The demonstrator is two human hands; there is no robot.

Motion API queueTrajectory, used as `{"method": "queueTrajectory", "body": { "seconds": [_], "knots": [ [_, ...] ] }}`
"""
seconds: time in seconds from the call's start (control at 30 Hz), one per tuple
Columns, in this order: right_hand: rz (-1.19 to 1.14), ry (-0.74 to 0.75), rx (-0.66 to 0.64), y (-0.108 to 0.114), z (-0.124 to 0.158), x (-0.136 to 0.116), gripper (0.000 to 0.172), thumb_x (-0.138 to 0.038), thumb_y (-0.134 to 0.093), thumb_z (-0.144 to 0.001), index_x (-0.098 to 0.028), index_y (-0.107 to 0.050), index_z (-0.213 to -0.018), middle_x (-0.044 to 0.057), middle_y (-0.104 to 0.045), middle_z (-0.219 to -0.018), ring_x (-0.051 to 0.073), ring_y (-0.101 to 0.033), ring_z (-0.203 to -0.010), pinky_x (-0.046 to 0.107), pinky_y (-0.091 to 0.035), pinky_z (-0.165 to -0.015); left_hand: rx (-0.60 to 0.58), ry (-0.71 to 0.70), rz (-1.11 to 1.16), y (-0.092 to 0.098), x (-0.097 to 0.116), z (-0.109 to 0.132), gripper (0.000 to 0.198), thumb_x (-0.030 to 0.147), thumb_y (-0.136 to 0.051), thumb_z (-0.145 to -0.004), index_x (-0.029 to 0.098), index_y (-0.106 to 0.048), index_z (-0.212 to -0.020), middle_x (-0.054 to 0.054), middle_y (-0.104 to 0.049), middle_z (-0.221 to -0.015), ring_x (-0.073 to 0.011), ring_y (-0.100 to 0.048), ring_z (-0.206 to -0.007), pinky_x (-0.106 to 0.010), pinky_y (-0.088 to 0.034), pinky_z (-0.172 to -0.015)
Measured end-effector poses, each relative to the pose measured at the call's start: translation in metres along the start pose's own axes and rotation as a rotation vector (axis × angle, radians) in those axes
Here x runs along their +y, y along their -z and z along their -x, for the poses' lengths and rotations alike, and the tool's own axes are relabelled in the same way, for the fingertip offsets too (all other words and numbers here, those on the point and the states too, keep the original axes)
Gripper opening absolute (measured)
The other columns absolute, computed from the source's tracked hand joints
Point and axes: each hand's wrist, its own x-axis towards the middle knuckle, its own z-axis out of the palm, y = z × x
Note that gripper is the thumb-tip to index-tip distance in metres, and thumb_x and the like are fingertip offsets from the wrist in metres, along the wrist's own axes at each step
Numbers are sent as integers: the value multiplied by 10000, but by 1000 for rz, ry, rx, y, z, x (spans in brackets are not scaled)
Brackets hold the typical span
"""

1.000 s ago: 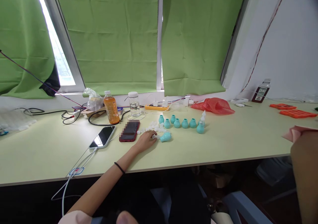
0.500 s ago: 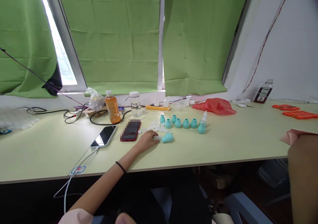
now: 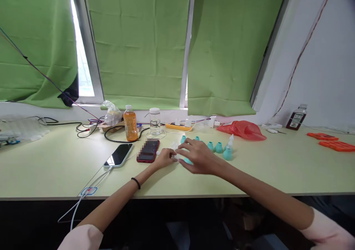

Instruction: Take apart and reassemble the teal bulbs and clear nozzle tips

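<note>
My left hand (image 3: 165, 159) rests on the table with its fingers pinched on a small clear plastic nozzle (image 3: 176, 156). From the right, my right hand (image 3: 198, 154) reaches over it, fingers spread and curved, its fingertips close to the nozzle. Below the right palm, a teal rubber bulb (image 3: 188, 161) lies on its side, partly covered; whether the right hand touches it I cannot tell. Behind the hands are more clear plastic pieces (image 3: 174, 145). A row of teal bulbs (image 3: 218, 147) is partly hidden by my right hand. One teal bulb (image 3: 227, 154) stands near a white-clear tip (image 3: 230, 141).
Left of my hands lie a dark red phone (image 3: 148, 151) and a charging phone (image 3: 118, 155). An orange drink bottle (image 3: 130, 124), a clear jar (image 3: 155, 122), a yellow power strip (image 3: 179, 127) and a red plastic bag (image 3: 241, 130) stand behind. Orange tools (image 3: 337, 146) lie far right.
My right hand has come in from the right edge, over the lying teal bulb beside my left hand. My left hand stays at the nozzle. The view has shifted slightly.
</note>
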Motion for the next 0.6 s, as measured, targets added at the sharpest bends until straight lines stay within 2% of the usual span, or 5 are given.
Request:
{"method": "queueTrajectory", "body": {
  "seconds": [0.03, 0.1, 0.23, 0.43, 0.6],
  "knots": [
    [2, -151, -87, -15, 2, 15, 250, -293, -474, -758, -157, -539, -958, 91, -562, -885, 216, -468, -855, 309, -404, -603, -20, -5, 18, 2, -3, -3, 222, 301, -469, -788, 101, -542, -850, -22, -568, -784, -109, -542, -664, -276, -454, -609],
    [-76, -279, -244, -46, 10, 38, 298, -316, -566, -665, -164, -564, -921, 93, -562, -879, 243, -450, -880, 308, -388, -616, -58, -9, 60, 5, -7, -8, 248, 322, -559, -710, 95, -578, -808, -26, -586, -741, -120, -543, -653, -261, -449, -604],
    [-130, -331, -241, -93, 33, 52, 281, -298, -600, -628, -188, -574, -886, 49, -561, -776, 211, -486, -810, 298, -385, -650, -86, -4, 169, 4, -11, -8, 339, 364, -627, -596, 87, -629, -793, -57, -619, -730, -145, -543, -661, -242, -432, -598],
    [-194, -457, -109, -112, 48, 38, 246, -289, -433, -788, -183, -456, -1009, 69, -509, -914, 180, -500, -837, 301, -396, -701, -217, 17, 370, -1, -8, -5, 478, 448, -478, -711, 71, -560, -994, -70, -617, -706, -107, -523, -570, -235, -424, -552],
    [-238, -507, -64, -117, 48, 37, 205, -289, -410, -802, -172, -443, -968, 68, -512, -932, 170, -528, -772, 287, -397, -664, -301, 45, 471, 5, -2, -4, 464, 457, -536, -667, 54, -583, -893, -40, -576, -629, -90, -488, -517, -235, -415, -540]
  ]
}}
